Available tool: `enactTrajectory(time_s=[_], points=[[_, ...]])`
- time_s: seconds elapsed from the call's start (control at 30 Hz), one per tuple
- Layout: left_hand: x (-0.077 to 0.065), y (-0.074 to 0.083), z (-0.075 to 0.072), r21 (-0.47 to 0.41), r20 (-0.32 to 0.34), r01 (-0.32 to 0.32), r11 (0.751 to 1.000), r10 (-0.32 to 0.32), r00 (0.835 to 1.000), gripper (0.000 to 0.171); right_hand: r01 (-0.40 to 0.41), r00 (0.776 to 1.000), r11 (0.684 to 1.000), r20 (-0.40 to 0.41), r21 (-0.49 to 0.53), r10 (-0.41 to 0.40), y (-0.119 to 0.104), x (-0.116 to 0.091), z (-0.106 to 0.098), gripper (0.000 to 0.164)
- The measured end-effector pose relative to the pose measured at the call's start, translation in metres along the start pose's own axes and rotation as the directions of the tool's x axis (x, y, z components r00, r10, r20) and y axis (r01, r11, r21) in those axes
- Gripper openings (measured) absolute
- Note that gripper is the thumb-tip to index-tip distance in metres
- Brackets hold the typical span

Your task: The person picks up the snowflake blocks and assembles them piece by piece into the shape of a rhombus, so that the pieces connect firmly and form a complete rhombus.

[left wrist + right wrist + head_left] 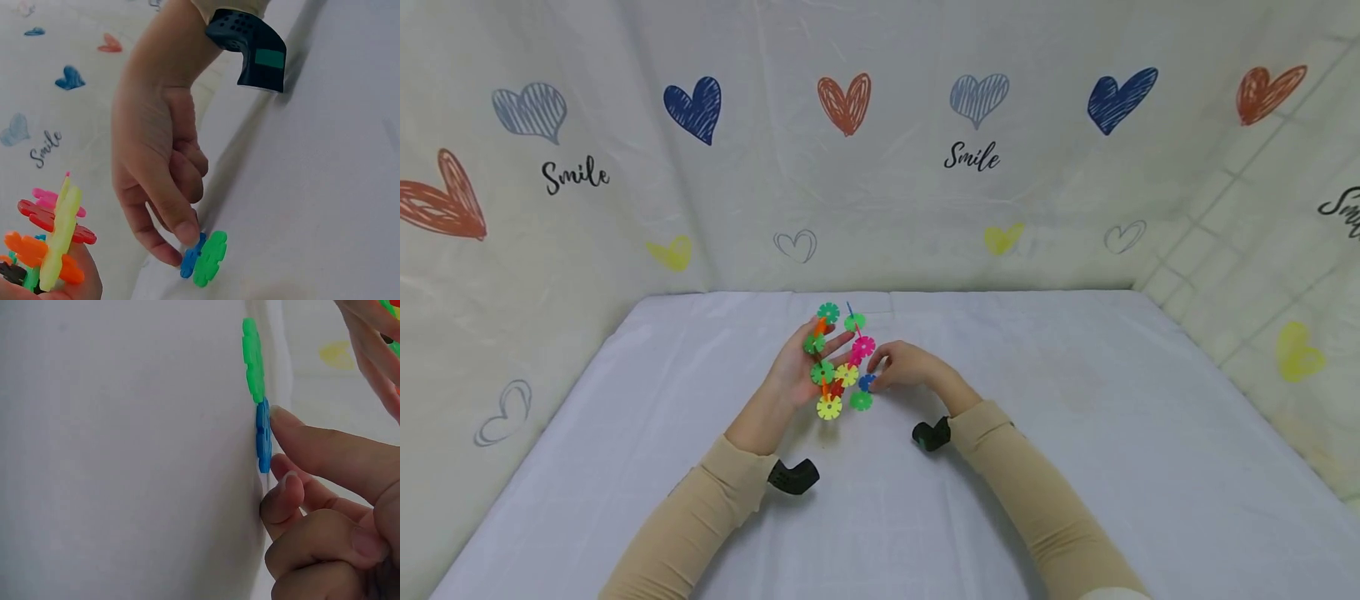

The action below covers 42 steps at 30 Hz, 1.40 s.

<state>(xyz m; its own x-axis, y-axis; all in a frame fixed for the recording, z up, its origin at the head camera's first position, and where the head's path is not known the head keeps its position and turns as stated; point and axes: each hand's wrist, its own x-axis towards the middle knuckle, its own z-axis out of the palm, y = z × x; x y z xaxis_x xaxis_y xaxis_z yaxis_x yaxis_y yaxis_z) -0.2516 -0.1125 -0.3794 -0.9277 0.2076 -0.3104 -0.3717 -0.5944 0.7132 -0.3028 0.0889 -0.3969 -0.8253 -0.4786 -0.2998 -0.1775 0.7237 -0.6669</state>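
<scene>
In the head view my left hand [790, 371] holds up a loop-like chain of interlocking snowflake discs [823, 372] in green, yellow, orange, red and pink. Some fingers extend behind the chain. Part of that hand shows at the lower left of the left wrist view, beside a yellow disc [62, 231] standing on edge. My right hand [913, 367], just right of the chain, pinches a blue snowflake disc [264, 437] between thumb and fingertip. A green snowflake disc [252, 359] joins the blue one at its edge, and both hang over the table.
A white cloth covers the table [880, 525]. Behind it hangs a pale curtain [895, 192] printed with hearts and "Smile". Dark wrist-camera mounts [793, 477] jut inward from both sleeves, close above the cloth.
</scene>
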Motion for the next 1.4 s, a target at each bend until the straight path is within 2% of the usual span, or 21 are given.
enactTrajectory(time_s=[0.2,0.4,0.57,0.8,0.93,1.1,1.3,1.4], points=[[0.0,-0.003,0.003,0.02,0.0,0.01,1.0,-0.01,1.0,0.033,-0.014,1.0,0.998,-0.029,-0.053,0.013,-0.005,0.003,0.003,0.026],[0.001,-0.009,0.005,0.044,0.029,0.024,0.999,-0.025,0.999,0.041,-0.012,0.998,0.999,-0.069,-0.042,0.009,-0.002,0.003,0.004,0.03],[0.001,-0.015,0.008,0.086,0.044,0.05,0.995,-0.054,0.998,0.044,0.028,0.994,0.999,-0.105,0.026,-0.025,0.003,-0.001,0.002,0.027],[0.001,-0.02,0.012,0.118,0.052,0.022,0.993,-0.028,0.998,0.041,0.015,0.989,0.997,-0.151,0.078,-0.003,0.008,-0.009,-0.007,0.026],[0.003,-0.021,0.012,0.133,0.065,-0.005,0.991,-0.004,0.998,0.042,0.029,0.982,0.991,-0.189,0.129,-0.004,0.012,-0.017,-0.017,0.02],[0.004,-0.022,0.013,0.149,0.067,-0.015,0.989,0.005,0.998,0.043,0.062,0.955,0.977,-0.296,0.204,0.001,0.02,-0.031,-0.031,0.021],[0.003,-0.024,0.015,0.21,0.07,0.041,0.977,-0.057,0.996,0.044,0.107,0.91,0.947,-0.414,0.303,0.03,0.023,-0.045,-0.043,0.031],[0.004,-0.027,0.018,0.277,0.104,0.032,0.96,-0.064,0.993,0.047,0.156,0.885,0.919,-0.465,0.362,0.033,0.021,-0.05,-0.047,0.031]])
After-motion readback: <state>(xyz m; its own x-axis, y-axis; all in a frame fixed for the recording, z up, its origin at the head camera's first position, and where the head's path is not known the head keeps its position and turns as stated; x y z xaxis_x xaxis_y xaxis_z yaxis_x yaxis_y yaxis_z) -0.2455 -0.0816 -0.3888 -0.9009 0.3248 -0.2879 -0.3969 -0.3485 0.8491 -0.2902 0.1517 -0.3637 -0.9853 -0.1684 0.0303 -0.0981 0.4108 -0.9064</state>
